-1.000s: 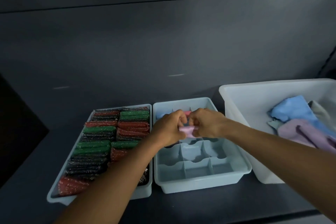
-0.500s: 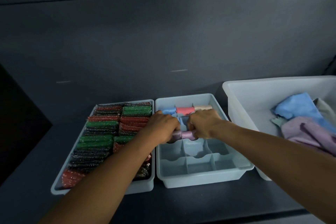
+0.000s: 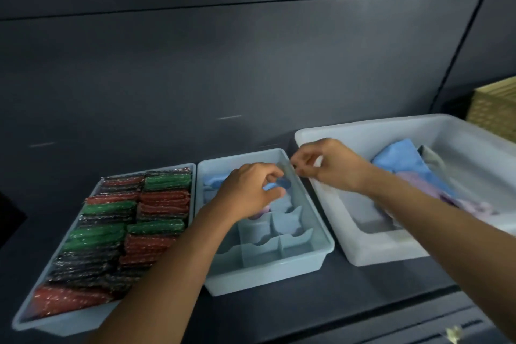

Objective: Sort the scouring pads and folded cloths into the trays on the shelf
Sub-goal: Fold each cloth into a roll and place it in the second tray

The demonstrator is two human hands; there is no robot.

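My left hand (image 3: 250, 190) hovers over the back rows of the pale blue divided tray (image 3: 265, 276), fingers loosely curled. A lilac folded cloth (image 3: 262, 212) peeks out in a compartment under its palm, and a blue folded cloth (image 3: 215, 181) lies in the back row. My right hand (image 3: 326, 166) is above the tray's far right corner, at the edge of the white bin (image 3: 377, 251), fingers loosely curled and holding nothing. Red, green and black scouring pads (image 3: 156, 198) fill the left tray (image 3: 25, 324).
The white bin holds loose cloths, among them a blue cloth (image 3: 399, 159) and a lilac one (image 3: 474, 207). A woven basket (image 3: 494, 109) stands behind it at far right. The trays sit on a dark shelf with a dark back wall.
Both hands pushed the lilac cloth down into a compartment. The right hand has since let go and moved right toward the white bin. The left hand stays over the tray.
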